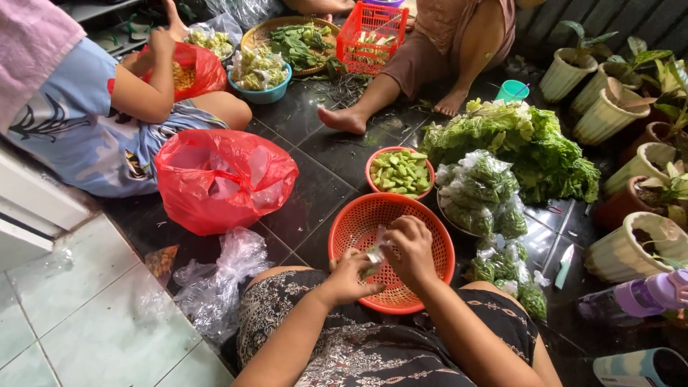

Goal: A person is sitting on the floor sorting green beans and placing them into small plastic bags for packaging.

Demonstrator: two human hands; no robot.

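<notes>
My left hand (349, 278) and my right hand (410, 251) meet over an orange mesh basket (358, 222) resting by my lap. Together they hold a small pale green vegetable piece (373, 256) between their fingers. Just beyond the basket sits a red bowl (373, 162) filled with cut green pieces. To the right lies a pile of clear bags packed with greens (481, 192).
A red plastic bag (222, 179) and crumpled clear bags (215, 283) lie left. Loose leafy greens (527, 143) are heaped at right beside several potted plants (616, 107). Two other people sit across the dark tiled floor, with a red crate (371, 32), a teal bowl (261, 92) and a woven tray (301, 39).
</notes>
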